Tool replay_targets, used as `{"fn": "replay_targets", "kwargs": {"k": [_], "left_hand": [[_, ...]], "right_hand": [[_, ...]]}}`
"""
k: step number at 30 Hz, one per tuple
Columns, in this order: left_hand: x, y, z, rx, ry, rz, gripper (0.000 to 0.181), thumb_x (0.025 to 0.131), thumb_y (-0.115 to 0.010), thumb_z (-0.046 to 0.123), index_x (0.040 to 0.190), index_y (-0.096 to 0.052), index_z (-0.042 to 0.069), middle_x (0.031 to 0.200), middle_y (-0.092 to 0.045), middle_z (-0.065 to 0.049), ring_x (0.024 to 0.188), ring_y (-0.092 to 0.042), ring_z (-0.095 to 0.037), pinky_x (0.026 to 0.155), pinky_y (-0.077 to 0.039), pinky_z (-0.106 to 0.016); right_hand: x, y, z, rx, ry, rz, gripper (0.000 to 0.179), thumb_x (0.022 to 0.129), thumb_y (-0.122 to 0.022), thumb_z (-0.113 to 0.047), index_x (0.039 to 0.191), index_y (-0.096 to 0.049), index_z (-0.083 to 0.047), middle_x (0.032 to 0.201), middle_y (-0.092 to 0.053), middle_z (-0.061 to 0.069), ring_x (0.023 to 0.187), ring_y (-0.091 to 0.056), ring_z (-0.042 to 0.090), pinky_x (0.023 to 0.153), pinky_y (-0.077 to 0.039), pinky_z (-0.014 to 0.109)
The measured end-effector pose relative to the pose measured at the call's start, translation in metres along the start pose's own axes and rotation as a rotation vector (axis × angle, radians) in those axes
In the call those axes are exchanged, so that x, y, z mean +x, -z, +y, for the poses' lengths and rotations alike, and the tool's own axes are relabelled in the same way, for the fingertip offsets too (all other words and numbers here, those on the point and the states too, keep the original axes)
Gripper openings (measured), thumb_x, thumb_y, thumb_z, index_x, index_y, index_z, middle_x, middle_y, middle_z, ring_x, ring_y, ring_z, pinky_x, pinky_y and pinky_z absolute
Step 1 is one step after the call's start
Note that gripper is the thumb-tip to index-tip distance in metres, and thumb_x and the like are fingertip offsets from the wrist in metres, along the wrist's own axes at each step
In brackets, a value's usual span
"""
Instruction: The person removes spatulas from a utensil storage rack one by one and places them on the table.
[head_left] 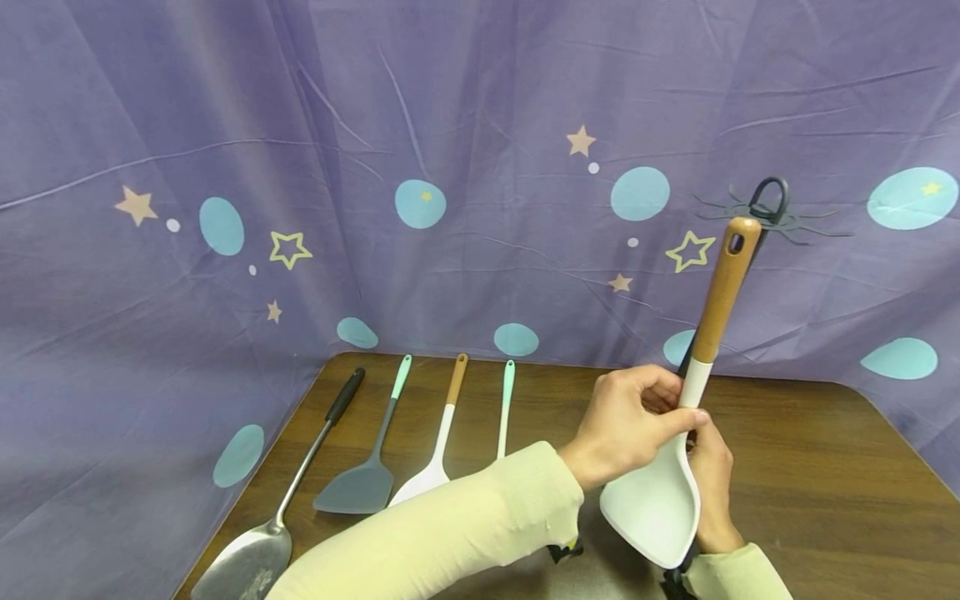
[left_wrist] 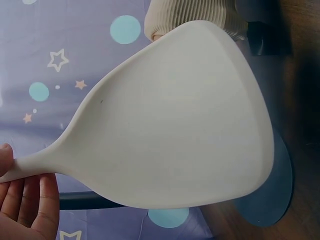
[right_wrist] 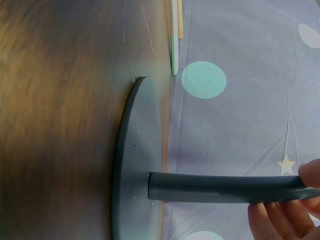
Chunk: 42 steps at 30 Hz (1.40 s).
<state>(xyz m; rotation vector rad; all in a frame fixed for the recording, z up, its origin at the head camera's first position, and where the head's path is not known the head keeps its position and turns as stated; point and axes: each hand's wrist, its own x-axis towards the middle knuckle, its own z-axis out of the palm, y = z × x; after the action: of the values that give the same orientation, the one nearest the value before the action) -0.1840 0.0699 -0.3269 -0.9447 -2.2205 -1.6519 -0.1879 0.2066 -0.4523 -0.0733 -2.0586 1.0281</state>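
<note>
My left hand [head_left: 622, 421] pinches the white neck of a wok spatula [head_left: 652, 504]. Its wooden handle points up and its broad white blade hangs down. In the left wrist view, fingers and thumb close on the neck, and the blade [left_wrist: 175, 120] fills the middle. Behind the spatula, my right hand [head_left: 714, 479] grips the dark pole of a utensil stand, partly hidden in the head view. The stand's top [head_left: 780, 218] has a loop and spreading hooks. In the right wrist view, fingers hold the pole [right_wrist: 220, 189] above the round base [right_wrist: 142, 145], which sits on the table.
Left on the wooden table [head_left: 832, 475] lie a metal spatula [head_left: 251, 554] with a black handle, a grey spatula [head_left: 360, 487] with a mint handle, another white spatula [head_left: 427, 479] and a mint-handled utensil [head_left: 507, 400]. The left sleeve covers parts of them. A purple curtain [head_left: 487, 275] hangs behind.
</note>
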Motion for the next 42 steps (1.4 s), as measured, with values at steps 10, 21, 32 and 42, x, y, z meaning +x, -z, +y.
{"fn": "replay_targets", "kwargs": {"k": [10,21,32,42], "left_hand": [[0.0,0.003,0.006,-0.003,-0.008,0.002,0.014,0.077,-0.08,0.011,0.084,-0.069,0.007,0.074,-0.067,0.004,0.06,-0.053,0.012,0.058,-0.049,-0.009],[-0.009,0.012,0.011,-0.03,0.002,0.017,0.014,0.077,-0.08,0.012,0.083,-0.069,0.007,0.074,-0.068,0.003,0.061,-0.056,0.011,0.058,-0.05,-0.011],[-0.019,0.023,0.006,-0.005,0.057,0.013,0.015,0.075,-0.082,0.015,0.078,-0.069,0.01,0.07,-0.065,0.008,0.058,-0.055,0.01,0.054,-0.05,-0.013],[-0.021,0.035,-0.004,-0.007,0.142,0.008,0.013,0.074,-0.082,0.014,0.077,-0.071,0.009,0.066,-0.064,0.01,0.057,-0.059,0.002,0.052,-0.05,-0.016]], "right_hand": [[0.0,0.004,-0.013,-0.02,0.014,0.01,0.011,0.079,-0.059,0.008,0.089,-0.059,0.004,0.075,-0.057,0.014,0.067,-0.041,0.006,0.061,-0.031,0.017],[0.0,0.001,0.002,0.015,-0.013,-0.031,0.029,0.07,-0.068,0.01,0.098,-0.062,0.001,0.084,-0.066,0.013,0.073,-0.047,-0.01,0.065,-0.04,0.005],[0.003,-0.001,-0.004,-0.005,-0.011,-0.033,0.024,0.078,-0.065,0.01,0.1,-0.062,0.001,0.087,-0.066,0.013,0.075,-0.053,-0.002,0.067,-0.041,0.002],[0.002,-0.004,-0.003,0.021,-0.037,-0.039,0.021,0.082,-0.072,0.0,0.101,-0.062,0.0,0.086,-0.067,0.011,0.078,-0.052,-0.009,0.068,-0.047,0.005]]}}
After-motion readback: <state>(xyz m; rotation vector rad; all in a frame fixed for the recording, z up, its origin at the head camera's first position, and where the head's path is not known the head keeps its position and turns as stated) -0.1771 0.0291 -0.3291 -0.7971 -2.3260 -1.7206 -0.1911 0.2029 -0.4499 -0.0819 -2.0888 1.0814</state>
